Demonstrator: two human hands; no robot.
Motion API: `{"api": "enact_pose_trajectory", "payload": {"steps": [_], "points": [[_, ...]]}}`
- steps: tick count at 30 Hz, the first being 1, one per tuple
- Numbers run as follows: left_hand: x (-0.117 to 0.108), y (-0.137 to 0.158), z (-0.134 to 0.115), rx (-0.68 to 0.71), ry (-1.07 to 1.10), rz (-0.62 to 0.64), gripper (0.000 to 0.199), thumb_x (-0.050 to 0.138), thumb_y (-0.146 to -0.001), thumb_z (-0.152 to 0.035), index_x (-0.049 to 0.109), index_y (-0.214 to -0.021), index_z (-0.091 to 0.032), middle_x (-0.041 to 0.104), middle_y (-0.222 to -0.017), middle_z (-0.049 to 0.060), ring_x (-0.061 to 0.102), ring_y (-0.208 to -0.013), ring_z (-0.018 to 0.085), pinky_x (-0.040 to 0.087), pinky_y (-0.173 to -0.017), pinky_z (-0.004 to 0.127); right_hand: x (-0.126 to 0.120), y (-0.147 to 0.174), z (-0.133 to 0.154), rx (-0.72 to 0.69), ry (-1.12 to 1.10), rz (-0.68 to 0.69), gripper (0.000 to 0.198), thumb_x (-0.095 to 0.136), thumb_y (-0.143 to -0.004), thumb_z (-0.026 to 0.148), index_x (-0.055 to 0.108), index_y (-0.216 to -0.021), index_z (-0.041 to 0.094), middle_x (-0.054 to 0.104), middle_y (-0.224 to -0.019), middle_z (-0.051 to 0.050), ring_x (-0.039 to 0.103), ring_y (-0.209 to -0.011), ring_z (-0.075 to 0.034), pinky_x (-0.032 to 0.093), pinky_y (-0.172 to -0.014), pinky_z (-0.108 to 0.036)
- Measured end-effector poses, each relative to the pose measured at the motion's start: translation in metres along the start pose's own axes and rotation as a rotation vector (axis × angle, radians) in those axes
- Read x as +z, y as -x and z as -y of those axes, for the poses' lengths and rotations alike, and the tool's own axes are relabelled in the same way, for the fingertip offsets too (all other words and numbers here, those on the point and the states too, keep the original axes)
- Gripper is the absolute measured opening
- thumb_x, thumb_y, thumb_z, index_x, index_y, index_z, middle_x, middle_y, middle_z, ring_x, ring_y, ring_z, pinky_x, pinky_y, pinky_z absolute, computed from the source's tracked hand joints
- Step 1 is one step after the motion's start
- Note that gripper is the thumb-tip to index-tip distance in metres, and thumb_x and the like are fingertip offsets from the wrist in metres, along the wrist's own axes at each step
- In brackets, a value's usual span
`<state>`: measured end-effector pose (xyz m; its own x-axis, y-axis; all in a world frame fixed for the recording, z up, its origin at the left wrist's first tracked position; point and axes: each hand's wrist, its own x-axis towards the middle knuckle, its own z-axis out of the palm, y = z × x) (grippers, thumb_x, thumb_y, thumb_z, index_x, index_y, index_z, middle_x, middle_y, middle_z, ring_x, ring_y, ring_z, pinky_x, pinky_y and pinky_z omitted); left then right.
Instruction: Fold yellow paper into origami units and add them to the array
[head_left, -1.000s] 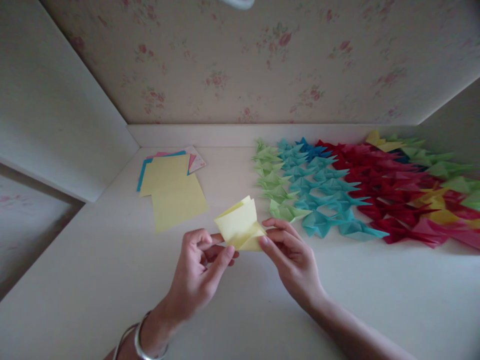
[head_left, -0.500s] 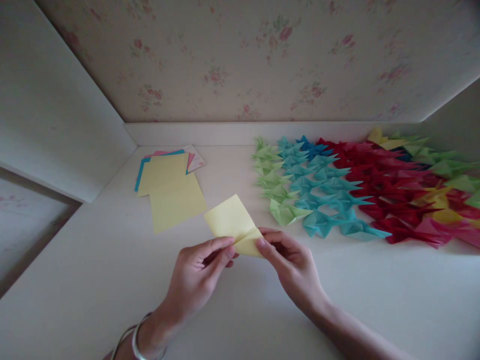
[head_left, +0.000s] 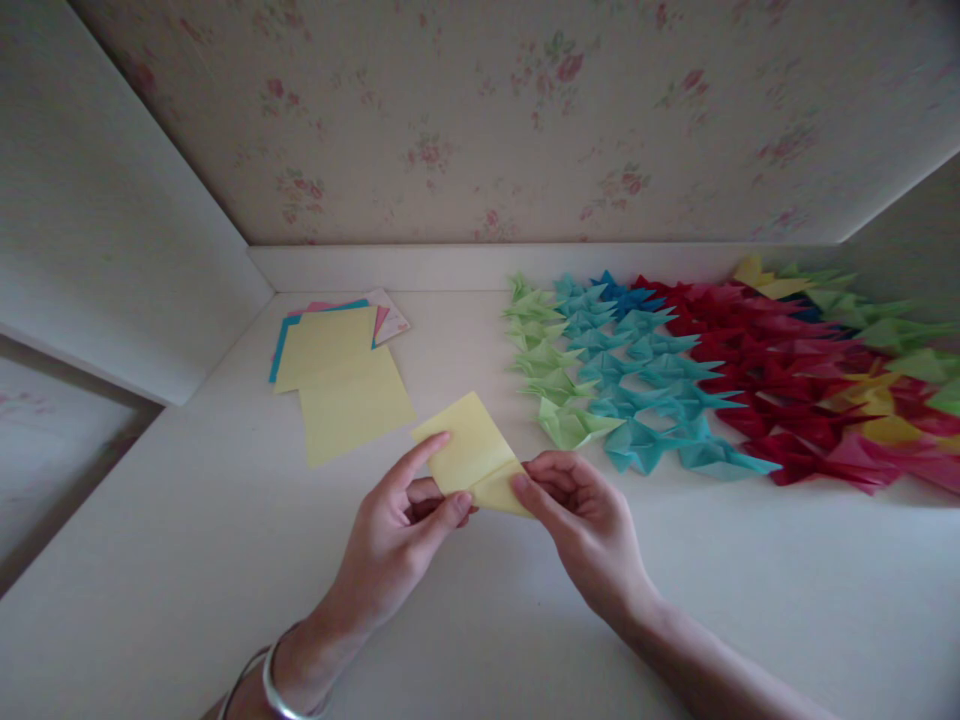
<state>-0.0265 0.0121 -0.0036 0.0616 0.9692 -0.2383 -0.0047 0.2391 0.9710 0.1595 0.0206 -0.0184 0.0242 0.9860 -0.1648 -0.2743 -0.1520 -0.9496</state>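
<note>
A small folded square of pale yellow origami paper [head_left: 471, 440] is held just above the white tabletop, its lower right corner turned over in a flap. My left hand [head_left: 409, 530] pinches the lower left edge between thumb and curled fingers, while its index finger lies stretched along the upper left part of the sheet. At the right corner, my right hand [head_left: 589, 530] grips the flap with its thumb on top and the fingers curled behind. The undersides of the fingers are hidden by the paper and the hands.
Left of the hands lie yellow paper sheets [head_left: 356, 410] over a blue sheet [head_left: 279, 352] and pink ones. Rows of folded paper cranes fill the right: green [head_left: 574, 425], turquoise [head_left: 637, 445], red [head_left: 799, 440]. A floral-papered wall [head_left: 450, 120] stands behind the white table [head_left: 480, 640].
My left index finger has lifted from the flap's fold and moved up and left onto the sheet. The left thumb and right hand keep their hold.
</note>
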Motion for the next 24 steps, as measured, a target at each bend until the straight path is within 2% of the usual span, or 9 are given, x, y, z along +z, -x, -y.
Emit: {"api": "enact_pose_trajectory", "payload": {"steps": [3,6,7,9,11,13,20,24], "points": [[0.0007,-0.0001,-0.0015,-0.025,0.038,-0.006,0.096,0.075,-0.082,-0.03,0.014,-0.155,-0.019,0.079,-0.08,0.003,0.073,-0.074,0.017,0.056,-0.072,0.024,0.0011,0.0001,0.0015,0.024,-0.023,-0.006,0.026,0.083,-0.072,0.034,0.064,-0.086,0.023,0.074,-0.079,-0.001,0.07,-0.072,-0.016,0.055,-0.066,-0.025],[0.0013,-0.0017,-0.0026,-0.046,0.093,-0.017,0.104,0.077,-0.081,-0.027,0.004,-0.156,-0.023,0.078,-0.078,0.0,0.072,-0.073,0.015,0.055,-0.073,0.023,0.0018,-0.0003,0.0028,0.038,-0.007,-0.012,0.028,0.083,-0.071,0.037,0.063,-0.085,0.022,0.074,-0.078,-0.002,0.07,-0.072,-0.017,0.055,-0.065,-0.026],[0.0014,-0.0025,-0.0031,-0.057,0.108,-0.022,0.103,0.077,-0.081,-0.027,0.006,-0.155,-0.023,0.078,-0.078,0.0,0.072,-0.073,0.014,0.055,-0.073,0.023,0.0019,-0.0006,0.0029,0.042,-0.003,-0.015,0.028,0.083,-0.071,0.037,0.063,-0.084,0.022,0.074,-0.078,-0.002,0.07,-0.072,-0.017,0.055,-0.065,-0.026],[0.0014,-0.0043,-0.0044,-0.094,0.138,-0.01,0.093,0.078,-0.079,-0.026,0.021,-0.152,-0.022,0.078,-0.082,0.002,0.072,-0.077,0.015,0.055,-0.073,0.023,0.0019,-0.0013,0.0024,0.05,-0.007,-0.015,0.029,0.083,-0.071,0.037,0.063,-0.084,0.022,0.074,-0.077,-0.002,0.069,-0.071,-0.016,0.054,-0.064,-0.025],[0.001,-0.0059,-0.0051,-0.134,0.161,0.025,0.073,0.078,-0.079,-0.026,0.041,-0.141,-0.018,0.079,-0.087,0.005,0.073,-0.08,0.016,0.055,-0.073,0.022,0.0017,-0.0019,0.0014,0.058,-0.021,-0.011,0.029,0.084,-0.071,0.036,0.063,-0.084,0.021,0.073,-0.078,-0.001,0.068,-0.071,-0.015,0.053,-0.064,-0.024],[0.0005,-0.007,-0.0047,-0.149,0.174,0.059,0.054,0.078,-0.08,-0.026,0.054,-0.127,-0.016,0.078,-0.089,0.006,0.073,-0.08,0.016,0.055,-0.073,0.021,0.0014,-0.0023,0.0005,0.066,-0.029,-0.011,0.029,0.084,-0.07,0.037,0.063,-0.083,0.021,0.073,-0.077,-0.001,0.068,-0.07,-0.015,0.052,-0.064,-0.023],[-0.0017,-0.0042,-0.0008,-0.039,0.027,0.047,0.025,0.075,-0.082,-0.029,0.068,-0.101,-0.016,0.078,-0.084,0.004,0.07,-0.077,0.016,0.054,-0.071,0.022,0.0014,-0.0022,0.0015,0.086,-0.006,-0.029,0.032,0.085,-0.068,0.039,0.064,-0.081,0.02,0.071,-0.073,-0.001,0.066,-0.067,-0.015,0.05,-0.06,-0.023],[-0.0024,-0.0039,-0.0003,-0.056,-0.081,0.052,0.022,0.075,-0.081,-0.034,0.072,-0.088,-0.014,0.079,-0.081,0.007,0.072,-0.077,0.021,0.056,-0.069,0.026,0.0016,-0.0033,0.0005,0.104,-0.005,-0.039,0.032,0.085,-0.067,0.039,0.064,-0.08,0.02,0.071,-0.073,-0.001,0.066,-0.067,-0.016,0.05,-0.06,-0.023]]}}
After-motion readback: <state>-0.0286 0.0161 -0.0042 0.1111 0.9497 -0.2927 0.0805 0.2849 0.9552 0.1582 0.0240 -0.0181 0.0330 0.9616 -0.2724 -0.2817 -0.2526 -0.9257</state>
